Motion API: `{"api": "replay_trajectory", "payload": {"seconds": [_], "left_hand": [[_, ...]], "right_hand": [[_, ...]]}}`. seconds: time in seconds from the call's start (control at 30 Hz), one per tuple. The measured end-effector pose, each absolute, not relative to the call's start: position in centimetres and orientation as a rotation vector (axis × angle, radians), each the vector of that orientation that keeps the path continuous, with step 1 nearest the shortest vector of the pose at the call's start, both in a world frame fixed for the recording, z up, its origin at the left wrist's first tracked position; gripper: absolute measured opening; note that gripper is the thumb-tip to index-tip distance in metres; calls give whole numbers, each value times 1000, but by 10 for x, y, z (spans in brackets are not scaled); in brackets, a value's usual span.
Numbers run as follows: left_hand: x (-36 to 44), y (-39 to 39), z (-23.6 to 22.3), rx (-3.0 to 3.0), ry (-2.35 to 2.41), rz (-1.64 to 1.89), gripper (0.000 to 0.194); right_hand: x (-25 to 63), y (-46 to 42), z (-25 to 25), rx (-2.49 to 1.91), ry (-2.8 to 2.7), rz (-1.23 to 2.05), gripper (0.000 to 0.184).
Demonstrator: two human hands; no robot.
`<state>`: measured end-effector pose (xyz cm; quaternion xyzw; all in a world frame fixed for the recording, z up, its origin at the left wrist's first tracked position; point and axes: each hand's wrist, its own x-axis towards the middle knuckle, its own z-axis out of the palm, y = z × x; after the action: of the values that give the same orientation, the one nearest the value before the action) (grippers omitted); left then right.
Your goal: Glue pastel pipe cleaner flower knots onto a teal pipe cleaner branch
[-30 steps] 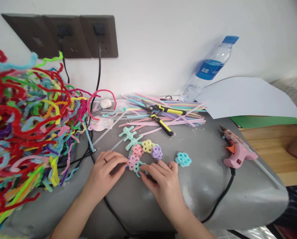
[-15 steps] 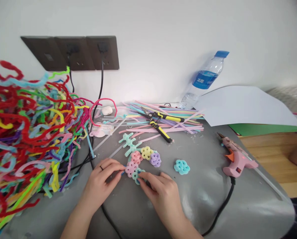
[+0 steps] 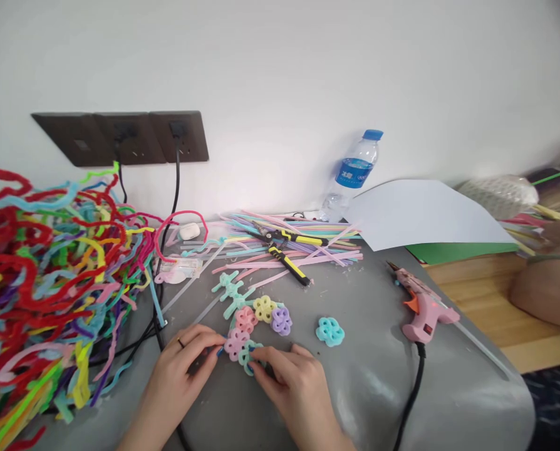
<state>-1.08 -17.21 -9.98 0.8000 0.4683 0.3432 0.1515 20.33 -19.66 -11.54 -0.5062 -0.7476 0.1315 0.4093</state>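
At lower centre, the right hand [image 3: 297,383] pinched the mint flower [image 3: 245,359] while the left hand [image 3: 179,369] touched the pink flower [image 3: 237,344], its grip unclear, five flowers [image 3: 264,308] already making an open arc and the turquoise flower [image 3: 330,331] lying apart, unjoined

There is room to pass between the blue flower [image 3: 330,331] and the glue gun [image 3: 425,304] — pliers [image 3: 280,256] obstruct farther back.
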Motion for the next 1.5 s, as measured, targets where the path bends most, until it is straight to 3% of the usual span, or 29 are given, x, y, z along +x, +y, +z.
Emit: {"api": "replay_trajectory", "payload": {"seconds": [0.67, 1.5], "left_hand": [[-12, -169, -99, 2315, 1335, 963, 17], [-11, -170, -98, 2309, 1331, 957, 16]], "right_hand": [[203, -195, -112, -1296, -1865, 325, 40], [205, -196, -112, -1305, -1886, 355, 31]]}}
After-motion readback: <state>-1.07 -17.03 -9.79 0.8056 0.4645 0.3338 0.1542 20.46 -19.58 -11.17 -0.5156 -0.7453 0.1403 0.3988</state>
